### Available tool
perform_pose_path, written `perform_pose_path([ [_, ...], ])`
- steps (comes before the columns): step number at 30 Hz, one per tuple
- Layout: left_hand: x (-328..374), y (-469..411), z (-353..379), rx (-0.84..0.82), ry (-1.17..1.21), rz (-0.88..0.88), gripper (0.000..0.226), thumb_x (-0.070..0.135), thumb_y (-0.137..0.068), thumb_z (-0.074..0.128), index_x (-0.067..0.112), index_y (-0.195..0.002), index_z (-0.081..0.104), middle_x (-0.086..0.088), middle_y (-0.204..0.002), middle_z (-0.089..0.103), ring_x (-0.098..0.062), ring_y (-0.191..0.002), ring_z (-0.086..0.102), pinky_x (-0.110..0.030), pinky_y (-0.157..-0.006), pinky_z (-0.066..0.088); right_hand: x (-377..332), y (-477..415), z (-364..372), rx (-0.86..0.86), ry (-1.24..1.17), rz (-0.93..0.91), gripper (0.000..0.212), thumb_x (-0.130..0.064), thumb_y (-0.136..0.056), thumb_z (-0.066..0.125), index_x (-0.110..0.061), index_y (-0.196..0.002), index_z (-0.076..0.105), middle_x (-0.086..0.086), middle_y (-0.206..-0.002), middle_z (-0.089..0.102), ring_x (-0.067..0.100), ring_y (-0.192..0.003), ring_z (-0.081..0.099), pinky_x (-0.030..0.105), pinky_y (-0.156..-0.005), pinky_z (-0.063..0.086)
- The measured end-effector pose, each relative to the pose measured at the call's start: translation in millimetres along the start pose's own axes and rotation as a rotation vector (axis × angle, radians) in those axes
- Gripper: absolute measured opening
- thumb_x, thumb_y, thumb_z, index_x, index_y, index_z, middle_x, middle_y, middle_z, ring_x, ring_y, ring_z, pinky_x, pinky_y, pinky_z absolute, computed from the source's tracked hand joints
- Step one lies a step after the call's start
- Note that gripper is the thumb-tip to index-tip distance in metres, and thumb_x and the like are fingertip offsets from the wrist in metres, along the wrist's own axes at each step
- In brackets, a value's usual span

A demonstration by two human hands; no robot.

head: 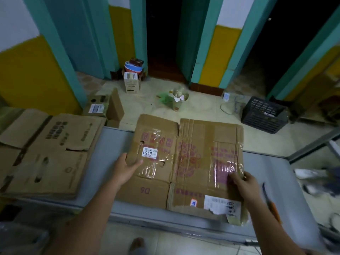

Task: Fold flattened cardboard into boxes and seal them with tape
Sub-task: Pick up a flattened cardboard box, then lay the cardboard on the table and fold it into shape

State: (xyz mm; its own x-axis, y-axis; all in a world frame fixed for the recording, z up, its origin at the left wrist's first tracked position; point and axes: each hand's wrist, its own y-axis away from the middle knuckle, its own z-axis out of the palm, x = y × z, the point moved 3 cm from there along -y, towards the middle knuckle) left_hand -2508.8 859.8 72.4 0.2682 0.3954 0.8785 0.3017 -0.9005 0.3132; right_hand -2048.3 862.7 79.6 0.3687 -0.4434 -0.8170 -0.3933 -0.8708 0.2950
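Flattened cardboard [185,162] on table [114,142], edges gripped by left hand [125,167], right hand [244,183].

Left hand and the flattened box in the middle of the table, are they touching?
Touching. The head view shows the left hand gripping the flattened box at its left edge, thumb lying on top.

Black crate [264,115] stands on the tiled floor [202,109] at right, a white cable [230,107] coiled just beside it. Stacked bowls [133,68] (red and blue) sit by the doorway [163,43], a white carton [131,84] just in front.
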Motion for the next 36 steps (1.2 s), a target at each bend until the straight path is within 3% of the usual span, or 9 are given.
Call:
perform_pose_path([
  [8,-10.9,-26.0,20.2,-0.201,-0.006,-0.001,0.036,0.033,-0.095,0.075,0.027,-0.128,0.061,0.008,-0.112,0.074,-0.015,-0.1,0.073,-0.042,-0.089,0.061,40.8,-1.0,2.2,0.053,0.048,0.086,0.02,-0.03,-0.094,0.073,-0.017,-0.108,0.069,0.009,-0.095,0.074,0.033,-0.092,0.071,0.052,-0.085,0.06],
  [13,-16.1,-34.1,28.1,-0.172,-0.069,-0.013,0.011,0.033,-0.103,0.065,0.027,-0.112,0.067,0.011,-0.1,0.072,-0.012,-0.094,0.07,-0.029,-0.076,0.053,60.5,-33.6,10.8,0.008,0.326,0.126,0.049,-0.038,-0.088,0.077,-0.018,-0.13,0.062,0.011,-0.112,0.074,0.038,-0.109,0.066,0.05,-0.102,0.05],
  [15,-24.0,-45.3,28.1,-0.125,-0.086,-0.017,0.031,0.036,-0.109,0.052,0.023,-0.09,0.073,-0.002,-0.091,0.074,-0.023,-0.088,0.071,-0.031,-0.074,0.051,65.7,-38.1,15.4,-0.041,0.45,0.159,0.041,-0.036,-0.089,0.073,-0.023,-0.125,0.06,0.011,-0.109,0.072,0.04,-0.112,0.063,0.044,-0.103,0.044],
  [18,-60.5,-85.4,22.7,-0.07,-0.013,-0.069,0.012,0.029,-0.097,0.068,0.018,-0.093,0.072,-0.022,-0.108,0.07,-0.038,-0.1,0.068,-0.044,-0.088,0.053,61.1,-30.3,19.0,-0.067,0.504,0.119,0.023,-0.028,-0.088,0.07,-0.024,-0.108,0.059,0.004,-0.094,0.069,0.036,-0.103,0.062,0.042,-0.098,0.045],
  [20,-72.8,-102.2,19.3,-0.079,-0.102,-0.019,0.044,0.033,-0.079,0.084,0.016,-0.117,0.07,-0.02,-0.135,0.061,-0.034,-0.115,0.066,-0.054,-0.103,0.053,68.1,-28.2,18.4,-0.1,0.487,0.116,0.02,-0.024,-0.087,0.069,-0.026,-0.103,0.057,-0.002,-0.09,0.066,0.035,-0.104,0.058,0.044,-0.098,0.047],
  [24,-30.3,-82.8,20.3,-0.152,-0.487,0.187,0.027,0.014,-0.096,0.072,0.025,-0.119,0.078,-0.007,-0.154,0.045,-0.037,-0.14,0.039,-0.05,-0.124,0.028,70.9,-26.9,16.8,-0.116,0.482,0.095,0.02,-0.024,-0.091,0.065,-0.029,-0.109,0.057,-0.005,-0.093,0.066,0.035,-0.114,0.053,0.048,-0.1,0.048],
  [30,-53.3,-80.9,2.1,-0.157,-0.831,0.42,0.058,0.019,-0.081,0.085,0.04,-0.132,0.067,0.017,-0.157,0.039,-0.024,-0.129,0.041,-0.041,-0.094,0.048,63.6,-25.3,21.3,-0.123,0.498,0.081,0.018,-0.021,-0.093,0.065,-0.028,-0.106,0.055,-0.002,-0.094,0.066,0.029,-0.107,0.061,0.052,-0.108,0.044],
  [34,-55.2,-80.1,-2.6,-0.095,-0.746,0.481,0.026,0.011,-0.082,0.086,0.027,-0.096,0.072,0.004,-0.147,0.047,-0.027,-0.122,0.053,-0.041,-0.088,0.053,88.9,-39.1,22.0,-0.117,0.477,0.052,0.021,-0.028,-0.088,0.067,-0.038,-0.1,0.052,-0.008,-0.092,0.067,0.027,-0.1,0.065,0.053,-0.101,0.052],
  [36,-53.6,-77.5,-5.4,-0.076,-0.716,0.449,0.016,0.012,-0.087,0.081,0.02,-0.099,0.073,-0.003,-0.148,0.045,-0.028,-0.121,0.056,-0.041,-0.091,0.053,70.5,-26.9,20.6,-0.087,0.443,0.015,0.022,-0.023,-0.089,0.07,-0.036,-0.099,0.055,-0.009,-0.09,0.067,0.022,-0.092,0.066,0.049,-0.095,0.057],
])
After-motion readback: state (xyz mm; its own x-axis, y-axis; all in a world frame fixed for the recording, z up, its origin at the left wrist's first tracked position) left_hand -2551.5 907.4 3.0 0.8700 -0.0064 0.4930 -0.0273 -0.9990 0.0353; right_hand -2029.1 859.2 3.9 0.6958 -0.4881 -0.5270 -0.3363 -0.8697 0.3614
